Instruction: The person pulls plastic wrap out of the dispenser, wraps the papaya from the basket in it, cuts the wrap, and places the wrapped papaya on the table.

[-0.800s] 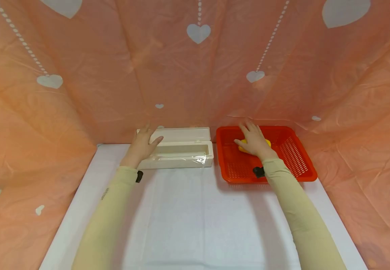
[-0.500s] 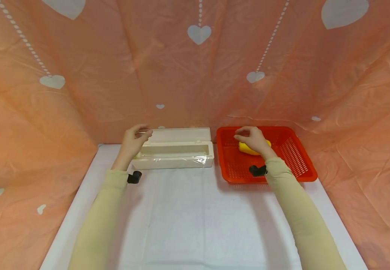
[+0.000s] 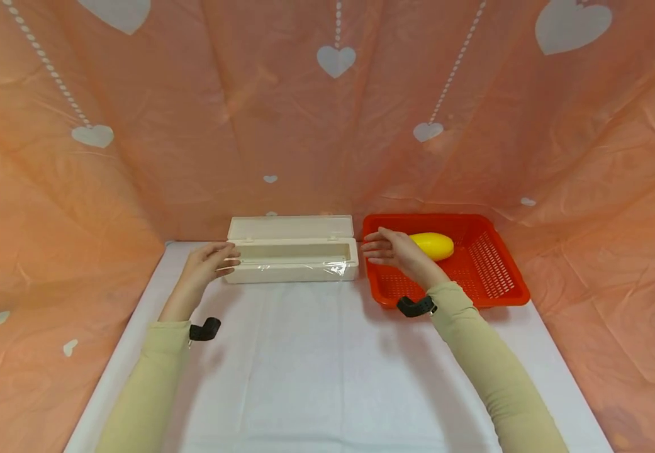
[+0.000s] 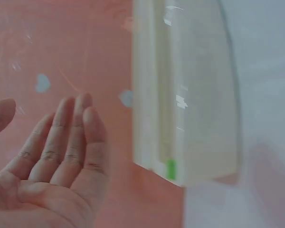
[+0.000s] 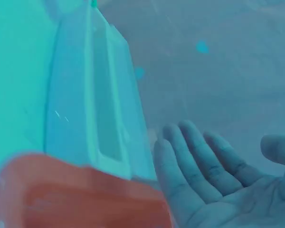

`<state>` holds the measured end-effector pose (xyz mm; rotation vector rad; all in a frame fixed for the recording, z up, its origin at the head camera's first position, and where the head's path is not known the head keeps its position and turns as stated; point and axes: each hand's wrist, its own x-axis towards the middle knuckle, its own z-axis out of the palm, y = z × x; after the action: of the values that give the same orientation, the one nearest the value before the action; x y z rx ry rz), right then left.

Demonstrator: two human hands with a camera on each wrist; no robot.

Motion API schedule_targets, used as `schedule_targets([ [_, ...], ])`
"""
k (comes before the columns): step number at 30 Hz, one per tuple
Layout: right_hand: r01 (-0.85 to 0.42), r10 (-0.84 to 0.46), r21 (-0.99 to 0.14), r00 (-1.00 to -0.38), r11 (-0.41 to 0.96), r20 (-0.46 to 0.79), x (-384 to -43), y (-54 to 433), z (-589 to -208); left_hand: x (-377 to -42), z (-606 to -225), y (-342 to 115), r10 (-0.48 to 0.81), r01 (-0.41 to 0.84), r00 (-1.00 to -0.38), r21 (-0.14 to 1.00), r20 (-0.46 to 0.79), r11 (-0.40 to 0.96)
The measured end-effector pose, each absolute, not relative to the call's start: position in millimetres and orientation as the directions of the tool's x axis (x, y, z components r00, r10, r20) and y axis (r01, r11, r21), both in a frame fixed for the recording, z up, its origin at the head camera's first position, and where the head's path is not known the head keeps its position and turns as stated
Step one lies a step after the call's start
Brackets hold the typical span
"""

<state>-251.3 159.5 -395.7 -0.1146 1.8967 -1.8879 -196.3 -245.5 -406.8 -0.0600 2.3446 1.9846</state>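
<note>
A long white box stands at the back of the table with its lid raised. Clear, shiny plastic film lies over its front, and a small green piece shows at one end in the left wrist view. My left hand hovers by the box's left end, fingers extended and holding nothing. Over the left side of a red basket is my right hand, its fingers straight and palm bare in the right wrist view. A smooth yellow oval object lies in the basket, partly hidden behind that hand.
White cloth covers the table. Behind and at both sides hangs a peach-coloured curtain with white hearts, close to the box and basket. The basket stands just right of the box.
My left hand has moved left and nearer to me, away from the box top. The right hand has shifted left, uncovering more of the yellow object. Box and basket stay put.
</note>
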Motion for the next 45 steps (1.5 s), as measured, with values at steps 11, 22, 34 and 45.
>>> schedule_targets([
  [11, 0.273, -0.486, -0.962, -0.84, 0.008, -0.243, -227.7, 125.5, -436.7, -167.3, -454.4, -267.0, 0.013, -0.253, -0.967, 0.961, -0.256, 0.116],
  [22, 0.372, -0.396, -0.928, -0.855, -0.02, -0.334, -190.3, 91.2, -479.7, -155.2, -497.3, -262.1, 0.037, -0.42, -0.907, 0.9, -0.418, -0.118],
  [34, 0.354, -0.234, -0.934, -0.913, -0.046, -0.334, -187.9, 86.0, -521.2, -168.5, -509.7, -258.8, -0.001, -0.456, -0.882, 0.856, -0.471, -0.242],
  [45, 0.313, -0.081, -0.931, -0.95, -0.187, -0.303, -205.5, 80.0, -527.3, -188.9, -499.9, -261.6, -0.022, -0.415, -0.886, 0.813, -0.464, -0.409],
])
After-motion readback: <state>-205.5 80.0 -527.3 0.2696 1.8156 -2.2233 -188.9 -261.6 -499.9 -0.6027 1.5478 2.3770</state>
